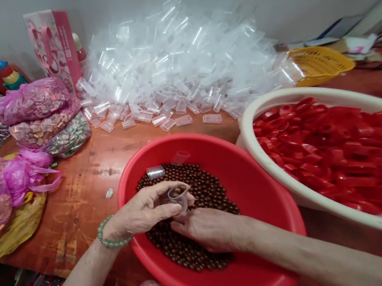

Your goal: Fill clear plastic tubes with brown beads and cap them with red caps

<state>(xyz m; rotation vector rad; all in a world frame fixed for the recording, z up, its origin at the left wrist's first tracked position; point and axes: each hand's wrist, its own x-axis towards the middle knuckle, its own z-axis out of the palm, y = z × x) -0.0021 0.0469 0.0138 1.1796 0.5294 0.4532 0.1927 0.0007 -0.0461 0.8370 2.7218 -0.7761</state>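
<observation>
My left hand (147, 209), with a green bead bracelet (113, 235) at the wrist, is closed around a small clear plastic container (178, 196). The container's open mouth faces up, and some brown balls show inside it. Just below it, my right hand (207, 231) is curled, back upward, low over the brown balls (200, 180). Its fingertips are hidden, so I cannot see what they hold. The shiny balls lie in a red basin (250, 177). Two more clear containers, one (155, 172) near my left hand, lie on the balls and against the basin wall.
A large heap of clear plastic containers (178, 63) lies behind the basin. At right stands a white tub (248, 119) of red plastic pieces (341, 153), with a yellow basket (321, 63) behind it. Pink bags (34, 100) and a paper bag (53, 49) are at left.
</observation>
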